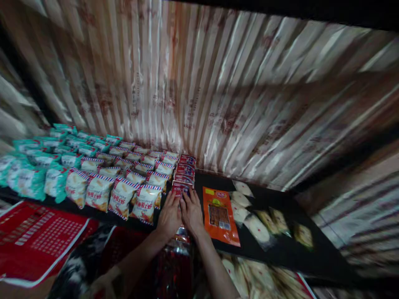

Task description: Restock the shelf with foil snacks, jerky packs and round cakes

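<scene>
A red snack packet [180,187] lies at the front of a short column of overlapping red packets [186,169] on the black shelf. My left hand [170,212] holds its left side, and my right hand [191,211] is on its right side, the two hands nearly touching. Part of the packet is hidden under my fingers. Just left of my hands stand rows of cream bags with striped edges [146,202]. A flat orange packet [220,216] is to the right. Below my wrists is a shiny, dark red packaged bundle [174,265], blurred and partly covered by my arms.
Turquoise bags [55,180] fill the shelf's left end. White round packets [257,228] and yellowish packets [302,236] lie on the right of the black shelf [299,259]. A wrinkled plastic-covered wall [199,91] rises behind. Red printed bags [40,236] and pale packets [258,274] are in front, lower down.
</scene>
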Tool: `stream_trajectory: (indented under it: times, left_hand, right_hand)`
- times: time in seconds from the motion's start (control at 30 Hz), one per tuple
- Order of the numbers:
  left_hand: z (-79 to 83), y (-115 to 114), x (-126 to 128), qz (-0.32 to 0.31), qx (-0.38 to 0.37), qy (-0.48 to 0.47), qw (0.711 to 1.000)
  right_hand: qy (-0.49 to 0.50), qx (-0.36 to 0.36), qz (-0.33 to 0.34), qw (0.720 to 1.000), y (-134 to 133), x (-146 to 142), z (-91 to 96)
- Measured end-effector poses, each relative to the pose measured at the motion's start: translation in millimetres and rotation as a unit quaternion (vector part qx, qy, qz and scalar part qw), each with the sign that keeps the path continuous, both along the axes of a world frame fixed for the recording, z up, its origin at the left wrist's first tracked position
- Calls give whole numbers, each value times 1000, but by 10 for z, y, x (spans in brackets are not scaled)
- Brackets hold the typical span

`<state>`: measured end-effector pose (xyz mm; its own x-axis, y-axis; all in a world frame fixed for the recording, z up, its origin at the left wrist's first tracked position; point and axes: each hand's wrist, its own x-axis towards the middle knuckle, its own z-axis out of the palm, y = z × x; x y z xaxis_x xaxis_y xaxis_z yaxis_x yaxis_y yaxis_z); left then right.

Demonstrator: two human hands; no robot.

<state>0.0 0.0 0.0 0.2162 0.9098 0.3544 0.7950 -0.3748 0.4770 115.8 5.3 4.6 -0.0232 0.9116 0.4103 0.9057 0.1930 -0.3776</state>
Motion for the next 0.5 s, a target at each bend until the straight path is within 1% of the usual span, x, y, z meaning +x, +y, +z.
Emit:
stream_trajectory:
  times: [0.13,0.3,0.4,0.5]
  left_hand:
    - [-26,-36,9,2,27,-11,1000]
    - [-22,-74,-20,0,53,-25,998]
    - [36,-127,-50,-7,65,-38,997]
    - [141,-295,-87,-9,88,-70,994]
  right_hand:
    - [19,22,11,1000,-20,4,28]
    - [70,22,-2,997,-82,29,71]
    - [98,47,-5,994,-190,17,150]
    - [136,85,-8,987,-379,-34,240]
